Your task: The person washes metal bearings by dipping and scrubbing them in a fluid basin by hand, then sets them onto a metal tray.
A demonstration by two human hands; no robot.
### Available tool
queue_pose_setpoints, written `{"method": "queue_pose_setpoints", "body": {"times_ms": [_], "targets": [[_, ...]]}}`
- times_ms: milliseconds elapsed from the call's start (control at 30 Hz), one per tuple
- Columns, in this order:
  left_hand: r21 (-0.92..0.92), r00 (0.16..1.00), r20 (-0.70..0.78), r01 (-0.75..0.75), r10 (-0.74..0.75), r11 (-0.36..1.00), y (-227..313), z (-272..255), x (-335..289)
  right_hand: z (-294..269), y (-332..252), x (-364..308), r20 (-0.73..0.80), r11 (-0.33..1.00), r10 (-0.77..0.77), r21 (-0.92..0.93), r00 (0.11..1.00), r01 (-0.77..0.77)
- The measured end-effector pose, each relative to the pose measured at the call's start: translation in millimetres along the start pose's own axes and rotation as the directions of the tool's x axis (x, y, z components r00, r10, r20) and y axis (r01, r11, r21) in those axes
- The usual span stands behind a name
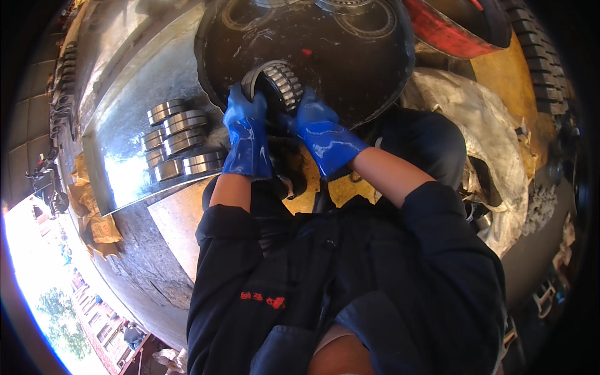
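Both my hands wear long blue rubber gloves. Between them, over the near part of a wide round basin (356, 75) of dark liquid, is a roller bearing (284, 84) with a ring of shiny metal rollers. My left hand (244, 112) grips its left edge. On its right edge my right hand (312, 115) has closed, fingers partly hidden behind the bearing. Further bearings or rings (365, 15) lie at the basin's far side, partly cut off by the picture's top. A small red bit (307, 52) shows on the dark surface.
Several shiny metal bearing rings (184, 140) are stacked on a metal sheet (122, 131) left of the basin. A red-sided drum (450, 28) stands at the far right, near a tyre (540, 62). A dirty whitish sack (475, 119) lies right of my knee. Crumpled brown paper (94, 209) lies at left.
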State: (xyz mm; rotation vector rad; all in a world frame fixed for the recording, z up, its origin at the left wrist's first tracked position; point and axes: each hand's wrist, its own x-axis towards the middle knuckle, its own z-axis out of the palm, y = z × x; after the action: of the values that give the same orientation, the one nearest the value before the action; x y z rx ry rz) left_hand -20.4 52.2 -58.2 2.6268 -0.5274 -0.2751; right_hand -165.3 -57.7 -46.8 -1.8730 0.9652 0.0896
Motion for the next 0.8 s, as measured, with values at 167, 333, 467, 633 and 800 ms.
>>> {"method": "queue_pose_setpoints", "body": {"times_ms": [167,333,467,633,800], "targets": [[0.003,1.000,-0.015,0.022,-0.022,1.000,0.3,-1.4,-3.0,-4.4,-17.3,7.6,0.052,0.984,0.152,-0.104,0.987,-0.146],[0.029,0.999,0.042,0.032,-0.033,0.999,14.3,-0.9,-1.1,-11.1,-3.0,98.7,0.162,0.905,-0.334,-0.221,0.929,0.364],[0.003,1.000,0.006,-0.002,0.002,1.000,-1.4,1.9,5.1,-18.4,-51.1,109.1,0.245,0.983,-0.173,-0.016,0.954,0.183],[0.027,1.000,-0.002,0.006,-0.006,1.000,9.6,6.4,0.6,-8.2,-8.1,68.3,0.019,0.954,-0.206,0.225,0.978,0.197],[0.015,1.000,0.009,0.013,-0.013,1.000,2.8,-2.2,-1.5,4.4,-0.5,3.2,0.067,0.997,0.057,0.039,0.996,-0.060]]}}
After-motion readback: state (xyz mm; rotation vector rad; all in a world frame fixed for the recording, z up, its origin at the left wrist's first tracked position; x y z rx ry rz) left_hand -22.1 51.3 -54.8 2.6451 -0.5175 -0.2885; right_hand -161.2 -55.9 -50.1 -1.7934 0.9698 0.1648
